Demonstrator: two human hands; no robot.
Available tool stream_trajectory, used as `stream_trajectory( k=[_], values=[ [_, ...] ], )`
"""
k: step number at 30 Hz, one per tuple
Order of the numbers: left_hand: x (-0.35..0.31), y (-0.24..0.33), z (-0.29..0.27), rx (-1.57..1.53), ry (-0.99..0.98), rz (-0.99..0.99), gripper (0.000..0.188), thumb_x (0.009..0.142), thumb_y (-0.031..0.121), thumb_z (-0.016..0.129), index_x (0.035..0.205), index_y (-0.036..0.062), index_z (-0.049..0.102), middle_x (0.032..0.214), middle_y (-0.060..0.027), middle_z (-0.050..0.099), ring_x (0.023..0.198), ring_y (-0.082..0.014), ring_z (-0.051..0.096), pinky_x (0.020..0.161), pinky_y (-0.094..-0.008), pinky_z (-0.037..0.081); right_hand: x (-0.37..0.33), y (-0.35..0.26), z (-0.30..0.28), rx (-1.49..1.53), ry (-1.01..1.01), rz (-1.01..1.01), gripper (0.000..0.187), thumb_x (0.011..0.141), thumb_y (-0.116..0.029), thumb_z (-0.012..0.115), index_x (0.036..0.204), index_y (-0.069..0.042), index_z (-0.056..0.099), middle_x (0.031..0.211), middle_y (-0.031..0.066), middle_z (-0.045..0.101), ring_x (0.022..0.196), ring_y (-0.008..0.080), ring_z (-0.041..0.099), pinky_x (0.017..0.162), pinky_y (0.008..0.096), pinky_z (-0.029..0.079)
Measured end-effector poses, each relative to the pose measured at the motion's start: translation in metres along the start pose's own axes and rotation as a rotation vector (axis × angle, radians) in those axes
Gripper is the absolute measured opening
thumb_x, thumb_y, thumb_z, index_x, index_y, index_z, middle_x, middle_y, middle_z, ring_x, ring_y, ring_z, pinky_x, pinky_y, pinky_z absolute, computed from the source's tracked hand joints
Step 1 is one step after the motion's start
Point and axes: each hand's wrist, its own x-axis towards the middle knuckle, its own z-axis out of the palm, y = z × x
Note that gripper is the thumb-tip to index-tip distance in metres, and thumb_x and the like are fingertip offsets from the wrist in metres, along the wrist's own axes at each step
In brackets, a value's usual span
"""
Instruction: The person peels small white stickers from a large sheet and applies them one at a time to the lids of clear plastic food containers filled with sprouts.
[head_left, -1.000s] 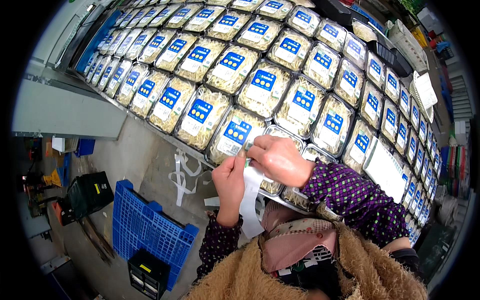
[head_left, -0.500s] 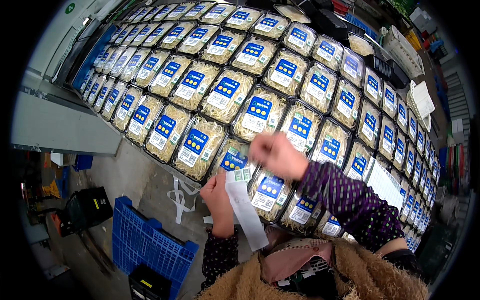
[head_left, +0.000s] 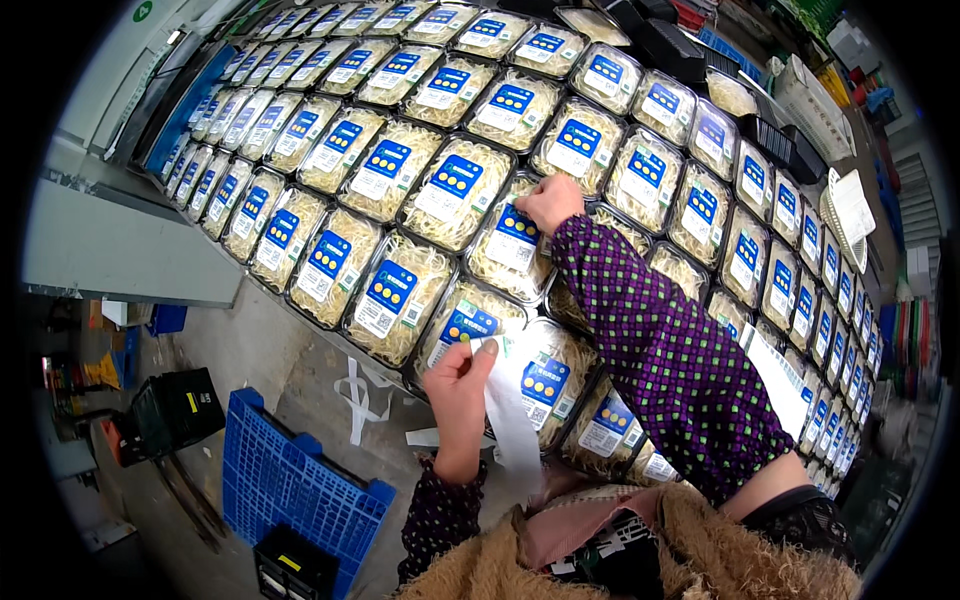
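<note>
My left hand (head_left: 458, 398) pinches the upper end of a white strip of label backing paper (head_left: 512, 425), which hangs down in front of me. Behind the strip are near-row packs of bean sprouts, among them a pack with a blue and white label (head_left: 545, 380). Farther off, my right hand (head_left: 553, 204) has its fingers drawn together at the top of another bean sprout pack (head_left: 515, 245), touching it beside the blue label. Whatever those fingertips hold, if anything, is hidden. The right forearm, in a purple dotted sleeve, covers several packs.
Rows of similar black-rimmed packs (head_left: 400, 285) fill the table. A white printed sheet (head_left: 775, 385) lies on packs at the right. Black trays (head_left: 665, 48) and a white basket (head_left: 848, 218) stand beyond. On the floor at left are a blue pallet (head_left: 290, 480) and loose white strips (head_left: 360, 400).
My right hand has moved away from the paper strip, up and forward onto a pack in the row behind. My left hand has shifted slightly right, still holding the strip.
</note>
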Motion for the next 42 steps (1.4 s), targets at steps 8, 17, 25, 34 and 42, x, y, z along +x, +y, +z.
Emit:
stream_trajectory(
  k=[8,17,25,34,42],
  values=[
    [0.019,0.003,0.006,-0.027,0.014,0.064,0.014,0.088,0.008,0.065,0.079,-0.0026,0.064,0.07,0.0065,0.057,0.062,0.0002,0.043,0.054,-0.017,0.033,-0.119,-0.014,-0.071,0.243,-0.781,-0.65,0.033,0.081,-0.017,0.07,0.109,-0.001,0.063,0.092,0.0125,0.064,0.085,0.0219,0.064,0.074,0.0343,0.051],
    [0.022,0.012,0.024,0.08,0.012,0.06,0.019,0.088,0.012,0.067,0.076,-0.0026,0.064,0.067,0.0062,0.055,0.06,-0.0005,0.042,0.052,-0.0186,0.031,-0.141,0.005,-0.078,0.036,-0.366,-0.978,0.011,0.078,-0.009,0.063,0.086,-0.003,0.058,0.08,0.0142,0.058,0.074,0.0362,0.06,0.061,0.0452,0.049],
    [0.031,0.002,0.04,0.08,-0.021,0.056,0.03,0.088,0.012,0.067,0.063,0.0002,0.053,0.061,0.0091,0.043,0.058,-0.0016,0.032,0.048,-0.0227,0.023,-0.141,0.011,-0.075,-0.107,-0.265,-0.925,0.015,0.07,-0.008,0.062,0.081,-0.002,0.054,0.073,0.0125,0.058,0.067,0.0345,0.062,0.057,0.0427,0.049],
    [0.044,-0.005,0.047,0.017,0.103,-0.063,0.028,0.089,0.015,0.066,0.067,-0.0003,0.058,0.06,0.0071,0.05,0.054,-0.0006,0.036,0.047,-0.0214,0.026,-0.086,0.019,-0.067,0.448,-0.341,-0.717,0.003,0.08,-0.008,0.061,0.079,-0.006,0.061,0.075,0.0068,0.058,0.073,0.022,0.06,0.066,0.031,0.049],
    [0.038,-0.013,0.049,0.008,0.04,-0.167,0.024,0.088,0.013,0.065,0.07,-0.0027,0.063,0.062,0.0027,0.058,0.052,-0.0024,0.044,0.049,-0.021,0.032,0.12,0.046,-0.073,0.783,0.138,0.107,0.015,0.069,-0.012,0.075,0.074,0.001,0.07,0.065,0.0064,0.064,0.05,0.0122,0.054,0.047,0.0284,0.044]
  ],
)
